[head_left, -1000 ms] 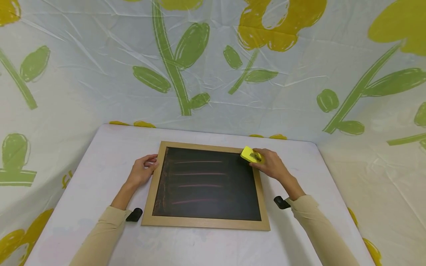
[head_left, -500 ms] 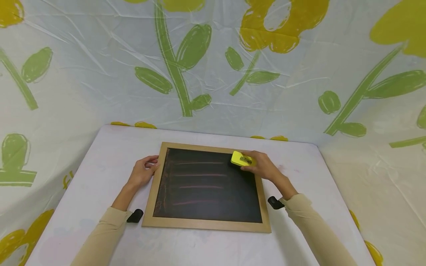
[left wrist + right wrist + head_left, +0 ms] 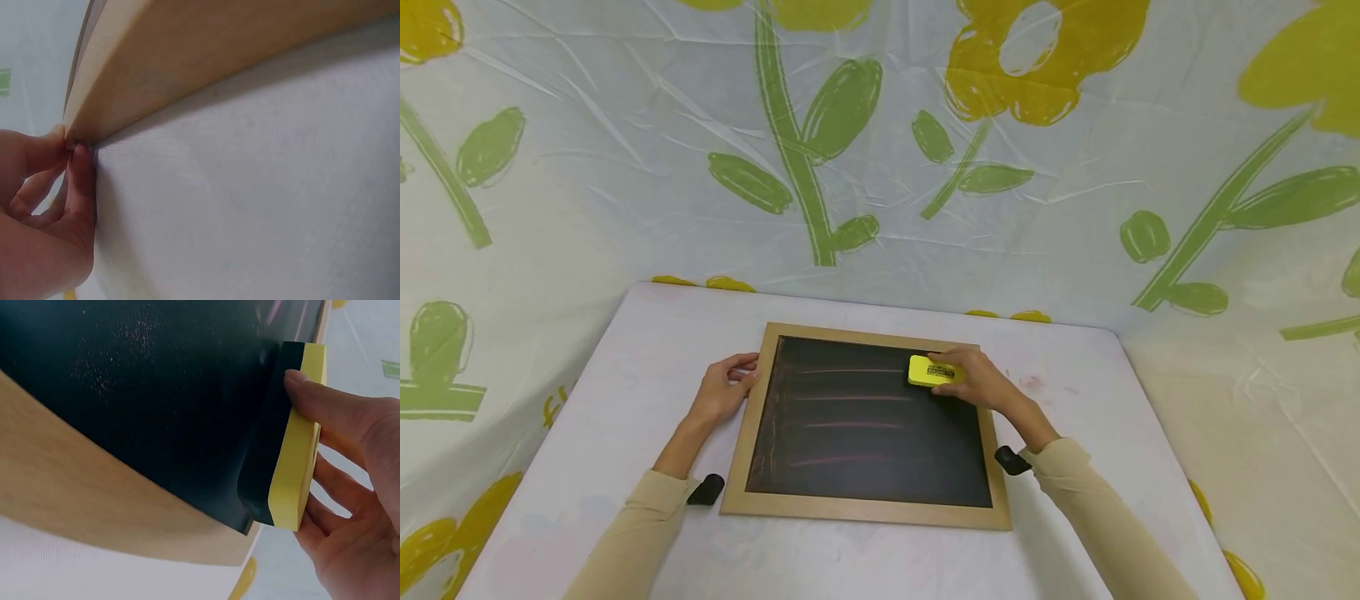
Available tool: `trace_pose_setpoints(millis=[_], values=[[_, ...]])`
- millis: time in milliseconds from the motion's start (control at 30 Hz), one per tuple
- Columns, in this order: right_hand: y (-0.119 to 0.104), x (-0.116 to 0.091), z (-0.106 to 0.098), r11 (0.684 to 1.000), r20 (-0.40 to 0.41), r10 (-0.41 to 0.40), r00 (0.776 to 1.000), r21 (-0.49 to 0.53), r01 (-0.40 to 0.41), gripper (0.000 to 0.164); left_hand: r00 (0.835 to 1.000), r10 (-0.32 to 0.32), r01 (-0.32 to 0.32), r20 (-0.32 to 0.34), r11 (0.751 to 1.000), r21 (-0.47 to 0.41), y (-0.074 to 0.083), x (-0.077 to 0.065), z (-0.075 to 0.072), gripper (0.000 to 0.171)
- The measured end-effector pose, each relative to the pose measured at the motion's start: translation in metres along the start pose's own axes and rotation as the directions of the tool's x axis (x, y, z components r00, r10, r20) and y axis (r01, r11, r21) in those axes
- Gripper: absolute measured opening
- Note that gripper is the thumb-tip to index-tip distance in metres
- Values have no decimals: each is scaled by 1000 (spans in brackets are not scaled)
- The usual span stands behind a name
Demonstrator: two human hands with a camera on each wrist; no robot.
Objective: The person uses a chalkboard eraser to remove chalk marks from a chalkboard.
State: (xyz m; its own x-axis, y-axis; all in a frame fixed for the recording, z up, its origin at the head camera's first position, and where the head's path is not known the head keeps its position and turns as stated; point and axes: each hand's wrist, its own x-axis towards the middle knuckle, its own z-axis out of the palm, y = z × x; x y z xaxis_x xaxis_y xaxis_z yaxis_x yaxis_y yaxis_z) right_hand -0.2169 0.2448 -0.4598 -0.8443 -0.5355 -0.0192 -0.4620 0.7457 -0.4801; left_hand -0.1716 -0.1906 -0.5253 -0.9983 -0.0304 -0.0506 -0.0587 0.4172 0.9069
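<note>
A chalkboard (image 3: pixel 865 454) with a light wooden frame lies on the table, with several faint pink chalk lines across its left and middle. On its upper right, my right hand (image 3: pixel 973 382) grips a yellow eraser (image 3: pixel 929 371) between thumb and fingers. The right wrist view shows the black felt side of that eraser against the board, with the thumb over its edge. My left hand (image 3: pixel 722 390) holds the left side of the frame. In the left wrist view, its bent fingers (image 3: pixel 80 181) meet at the frame's edge.
A white-covered table (image 3: pixel 850 558) extends around the board. Behind and beside it hangs a pale cloth (image 3: pixel 647 167) printed with yellow flowers and green leaves. Each wrist carries a small black device (image 3: pixel 706 490) at the cuff.
From the board's upper right corner, my right hand has moved the eraser left and slightly down. The left hand stays at the frame, and the view has shifted slightly.
</note>
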Motion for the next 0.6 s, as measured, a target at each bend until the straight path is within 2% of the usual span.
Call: trace_pose_setpoints(millis=[600], values=[[-6, 11, 3, 1000, 65, 21, 998, 2, -21, 63, 1000, -3, 3, 17, 1000, 13, -2, 2, 0, 39]])
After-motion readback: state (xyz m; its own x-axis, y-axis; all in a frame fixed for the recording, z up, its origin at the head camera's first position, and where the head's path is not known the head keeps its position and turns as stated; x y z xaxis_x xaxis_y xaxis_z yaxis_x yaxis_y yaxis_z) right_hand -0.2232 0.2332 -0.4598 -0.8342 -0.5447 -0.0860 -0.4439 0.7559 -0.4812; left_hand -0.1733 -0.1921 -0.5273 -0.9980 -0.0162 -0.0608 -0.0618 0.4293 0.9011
